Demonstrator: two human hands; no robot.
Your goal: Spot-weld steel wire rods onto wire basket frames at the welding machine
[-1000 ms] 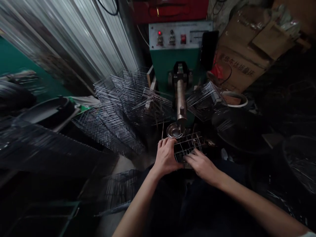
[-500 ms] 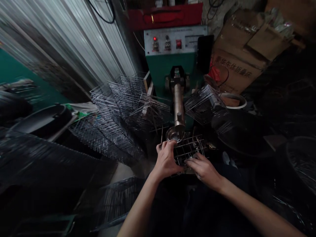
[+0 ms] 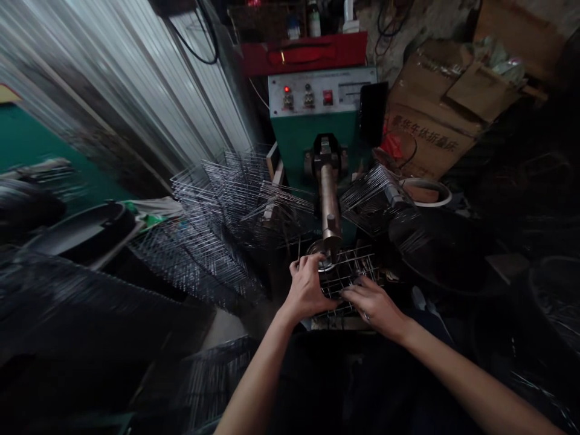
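My left hand (image 3: 309,289) is curved around the left side of a small wire grid (image 3: 347,270), its fingertips beside a round metal ring (image 3: 321,257) and its thumb at the grid's near edge. On the right, my right hand (image 3: 374,307) has its bent fingers on the grid's near right part. The grid lies beneath the end of a metal arm (image 3: 329,202) that comes out of a green machine (image 3: 294,136). What lies under my right fingertips is too dark to make out.
Stacks of wire racks (image 3: 212,211) stand at the left of the machine, with more wire pieces (image 3: 374,190) at its right. A black phone (image 3: 373,112), a cardboard box (image 3: 423,139) and a white-rimmed bucket (image 3: 441,202) are further right.
The view has tilted up a little, so the machine sits lower and bottles show above it. Both hands remain at the grid with nearly the same hold.
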